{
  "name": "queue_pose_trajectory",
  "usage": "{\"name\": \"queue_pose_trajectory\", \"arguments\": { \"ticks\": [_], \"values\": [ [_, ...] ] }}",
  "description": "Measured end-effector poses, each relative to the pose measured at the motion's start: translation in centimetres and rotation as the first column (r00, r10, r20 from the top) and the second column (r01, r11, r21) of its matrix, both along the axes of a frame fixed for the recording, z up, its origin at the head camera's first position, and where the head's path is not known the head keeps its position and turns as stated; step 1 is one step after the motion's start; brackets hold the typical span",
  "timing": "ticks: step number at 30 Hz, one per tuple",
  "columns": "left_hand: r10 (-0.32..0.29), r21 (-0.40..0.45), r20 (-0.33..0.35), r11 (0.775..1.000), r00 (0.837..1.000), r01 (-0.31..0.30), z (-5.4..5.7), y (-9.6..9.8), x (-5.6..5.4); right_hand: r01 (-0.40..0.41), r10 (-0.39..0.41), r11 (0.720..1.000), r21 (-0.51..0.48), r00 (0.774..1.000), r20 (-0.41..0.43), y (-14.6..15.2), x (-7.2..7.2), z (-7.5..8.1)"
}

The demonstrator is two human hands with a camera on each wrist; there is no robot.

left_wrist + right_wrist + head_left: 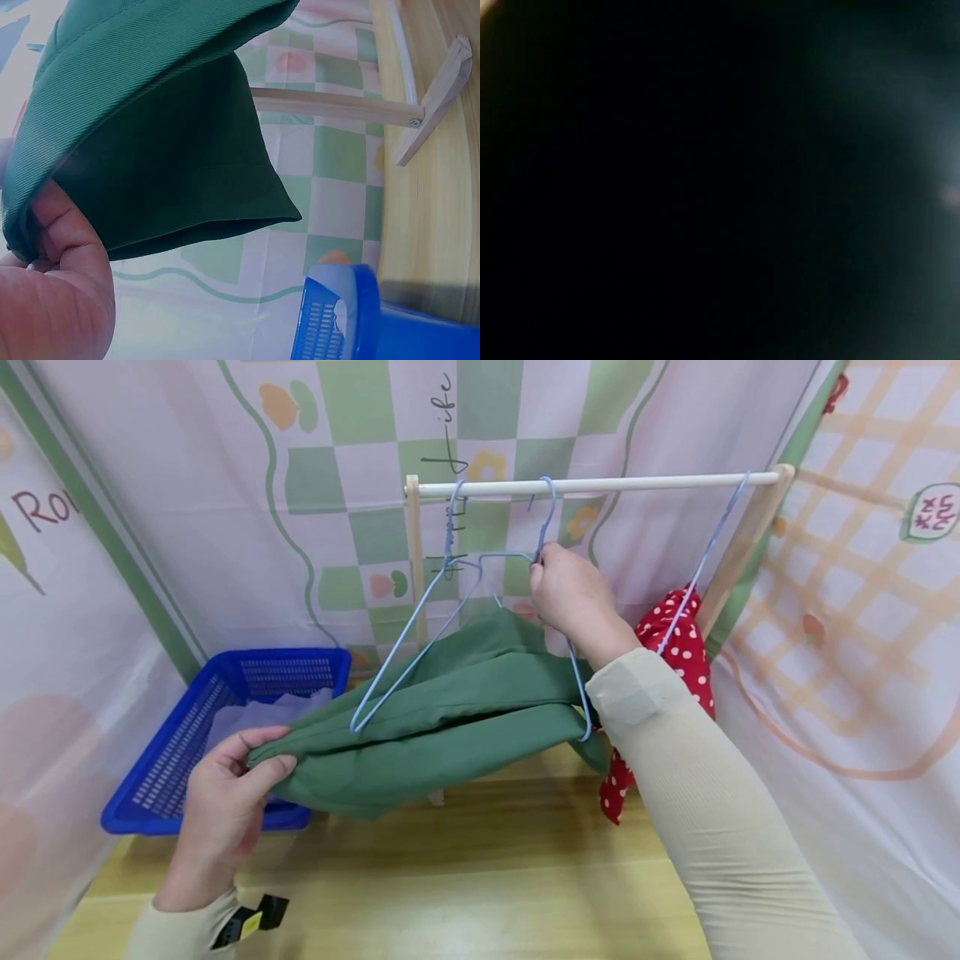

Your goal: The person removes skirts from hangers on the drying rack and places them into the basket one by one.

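A green garment [420,718] stretches across the middle of the head view; its exact kind is unclear. My left hand [232,785] pinches its left end between thumb and fingers. In the left wrist view, a hemmed opening of the green garment [180,165] hangs beside my left hand [60,285]. My right hand [573,593] grips a light-blue wire hanger [550,510] just below its hook, at the rail. Another light-blue hanger [397,652] hangs to its left, its lower corner in front of the garment. The right wrist view is almost wholly dark.
A white rail [615,485] on a wooden stand [414,535] holds the hangers. At the right, a red polka-dot cloth [686,652] hangs from another hanger. A blue basket [161,739] with pale cloth [262,714] stands at left on the wooden tabletop [450,877].
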State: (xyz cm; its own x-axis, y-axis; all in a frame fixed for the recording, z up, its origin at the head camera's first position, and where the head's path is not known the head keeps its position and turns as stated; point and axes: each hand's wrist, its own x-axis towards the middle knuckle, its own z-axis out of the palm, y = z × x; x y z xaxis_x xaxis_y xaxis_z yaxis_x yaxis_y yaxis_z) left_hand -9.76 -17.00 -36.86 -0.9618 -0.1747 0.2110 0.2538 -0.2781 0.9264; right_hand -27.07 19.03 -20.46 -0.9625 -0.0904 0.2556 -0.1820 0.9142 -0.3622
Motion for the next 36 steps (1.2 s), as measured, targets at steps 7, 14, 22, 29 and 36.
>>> {"name": "queue_pose_trajectory", "arguments": {
  "ticks": [7,14,22,29,36],
  "values": [
    [0.044,0.088,-0.017,0.995,0.999,-0.042,0.3,-0.4,0.1,-0.004,0.004,1.0,-0.003,1.0,0.009,0.2,0.0,-0.1],
    [0.074,0.211,-0.074,0.976,0.994,-0.057,0.8,-0.9,0.0,0.013,-0.013,1.0,0.014,1.0,0.009,0.2,-0.2,-0.1],
    [0.117,0.217,-0.088,0.971,0.989,-0.095,1.9,-1.7,-0.2,0.013,-0.013,1.0,0.016,1.0,0.003,0.3,-0.2,0.0],
    [0.054,0.172,-0.11,0.985,0.992,-0.034,3.3,-2.3,-0.3,0.013,-0.013,1.0,0.027,1.0,0.001,0.3,-0.2,0.0],
    [0.029,0.001,-0.09,1.0,0.996,-0.029,5.1,-2.6,-0.4,0.022,-0.023,0.999,0.023,0.999,0.029,0.4,-0.2,0.0]
  ]
}}
